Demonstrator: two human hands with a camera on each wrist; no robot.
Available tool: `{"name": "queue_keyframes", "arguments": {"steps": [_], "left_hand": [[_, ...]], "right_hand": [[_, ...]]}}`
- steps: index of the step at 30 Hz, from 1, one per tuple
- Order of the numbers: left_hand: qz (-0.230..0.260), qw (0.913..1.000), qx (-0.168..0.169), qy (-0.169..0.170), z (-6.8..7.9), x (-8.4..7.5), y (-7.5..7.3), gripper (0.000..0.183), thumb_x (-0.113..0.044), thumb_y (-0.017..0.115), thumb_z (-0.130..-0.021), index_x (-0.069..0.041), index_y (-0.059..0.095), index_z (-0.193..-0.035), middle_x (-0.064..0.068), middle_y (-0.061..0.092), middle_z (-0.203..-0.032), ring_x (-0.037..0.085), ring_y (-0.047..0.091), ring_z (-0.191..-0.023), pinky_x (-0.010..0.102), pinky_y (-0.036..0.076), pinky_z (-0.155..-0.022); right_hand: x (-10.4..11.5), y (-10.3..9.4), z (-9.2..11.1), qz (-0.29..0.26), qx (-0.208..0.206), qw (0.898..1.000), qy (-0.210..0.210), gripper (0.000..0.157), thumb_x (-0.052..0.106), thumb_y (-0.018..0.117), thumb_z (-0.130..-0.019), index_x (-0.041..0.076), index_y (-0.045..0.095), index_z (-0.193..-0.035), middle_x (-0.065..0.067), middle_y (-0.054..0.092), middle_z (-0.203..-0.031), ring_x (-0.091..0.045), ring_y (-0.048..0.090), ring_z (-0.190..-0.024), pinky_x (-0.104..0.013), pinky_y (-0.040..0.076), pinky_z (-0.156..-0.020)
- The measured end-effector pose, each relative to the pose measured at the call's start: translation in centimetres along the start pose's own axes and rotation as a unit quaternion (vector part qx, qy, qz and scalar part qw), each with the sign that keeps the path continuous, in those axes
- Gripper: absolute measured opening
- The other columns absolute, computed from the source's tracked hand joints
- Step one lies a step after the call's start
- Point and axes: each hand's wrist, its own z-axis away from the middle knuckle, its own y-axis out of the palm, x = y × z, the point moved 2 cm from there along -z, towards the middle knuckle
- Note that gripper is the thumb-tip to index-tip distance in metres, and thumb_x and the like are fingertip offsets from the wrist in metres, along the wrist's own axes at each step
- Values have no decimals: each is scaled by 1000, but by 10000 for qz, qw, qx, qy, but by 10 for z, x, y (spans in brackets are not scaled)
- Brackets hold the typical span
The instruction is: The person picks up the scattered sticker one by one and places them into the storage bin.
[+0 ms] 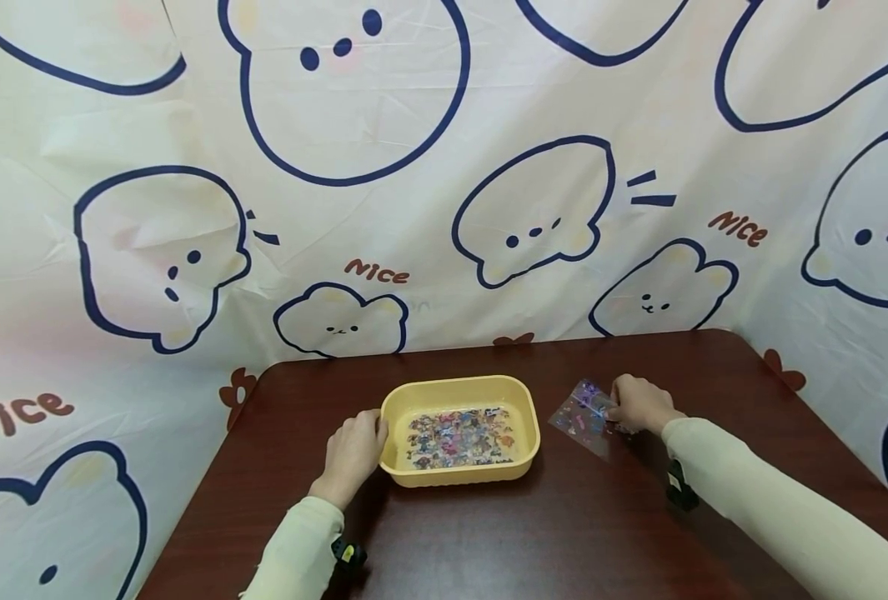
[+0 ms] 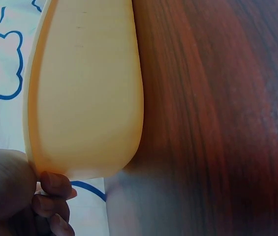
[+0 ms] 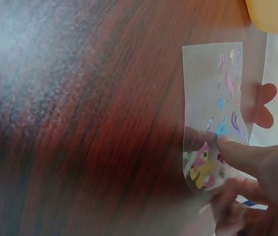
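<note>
In the head view, a yellow plastic basin with rounded corners rests on the table. Many small colourful cartoon stickers cover its floor. My left hand grips the basin's left rim; in the left wrist view the fingertips curl at the end of the basin's outer wall. To the right of the basin, my right hand pinches a transparent sticker sheet. The right wrist view shows the thumb on this clear sheet, which bears small cartoon figures, one a yellow pony with pink hair.
The dark reddish-brown wooden table has rounded far corners. Behind it and along both sides hangs a white cloth printed with blue-outlined bears. Dark devices are strapped at the left wrist and the right wrist.
</note>
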Motion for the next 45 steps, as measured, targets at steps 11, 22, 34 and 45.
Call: {"name": "queue_keyframes", "arguments": {"steps": [11, 22, 34, 45], "left_hand": [[11, 10000, -12, -11, 1, 0, 0, 31, -22, 58, -101, -2, 71, -122, 18, 76, -100, 29, 71, -75, 46, 53, -62], [20, 10000, -65, 23, 1, 0, 0, 29, -21, 58, -101, -3, 72, -117, 16, 75, -91, 23, 66, -65, 42, 49, -56], [31, 10000, -67, 21, 1, -1, 0, 29, -21, 58, -101, -2, 72, -118, 16, 75, -91, 22, 65, -64, 42, 49, -56], [35, 10000, -69, 15, 0, 0, 0, 29, -21, 58, -100, -3, 72, -118, 16, 75, -90, 22, 63, -62, 42, 48, -55]], "right_hand": [[1, -2, 3, -142, -264, 9995, -60, 27, 21, 75, -90, 8, 52, -86, -4, 57, -73, -17, 55, -62, -33, 37, -57], [-2, 1, 3, -20, -195, 9998, -13, 40, 24, 74, -89, -3, 62, -117, -19, 70, -105, -24, 62, -80, -49, 48, -73], [-10, -7, 3, -317, -283, 9990, -99, 21, 19, 66, -94, 10, 60, -76, -1, 58, -70, -17, 54, -64, -34, 38, -57], [-15, -10, 7, -735, -39, 9973, -57, 25, 20, 62, -98, 7, 65, -77, -1, 56, -68, -17, 52, -64, -32, 39, -56]]}}
